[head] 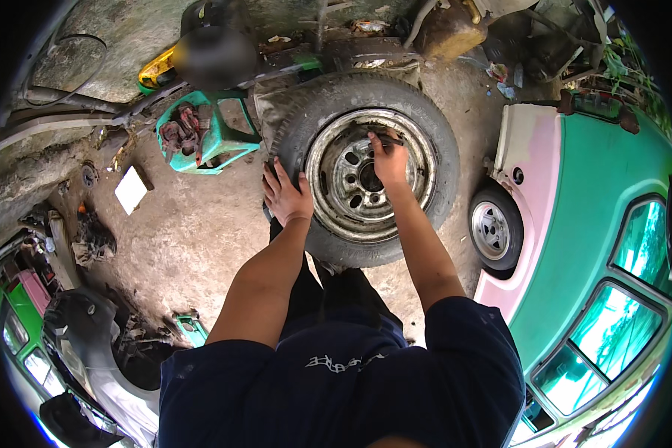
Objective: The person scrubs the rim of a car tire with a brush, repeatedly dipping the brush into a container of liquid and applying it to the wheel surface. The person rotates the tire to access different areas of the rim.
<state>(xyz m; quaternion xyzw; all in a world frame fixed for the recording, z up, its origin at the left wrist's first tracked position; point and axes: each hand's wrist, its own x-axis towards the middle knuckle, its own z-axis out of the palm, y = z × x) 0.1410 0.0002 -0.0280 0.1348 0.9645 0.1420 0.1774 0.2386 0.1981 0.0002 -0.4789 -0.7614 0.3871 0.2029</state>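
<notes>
A car wheel lies face up before me, its worn steel rim [336,185] ringed by a black rubber tyre [347,255]. My left hand [287,193] rests spread on the tyre's left sidewall, its fingers apart and holding nothing. Inside the rim, to the upper right of the centre hole, my right hand [389,159] is closed on a small dark object [392,141], whose kind I cannot tell. That hand hides part of the wheel disc. Dirt and rust-like stains mark the metal.
A green plastic stool [232,145] bearing dirty rags [182,131] stands left of the wheel. Farther left, a white square piece [130,190] lies on the concrete floor. A green and pink vehicle [582,185] fills the right side. Metal bars and a yellowish container [451,36] are beyond the wheel.
</notes>
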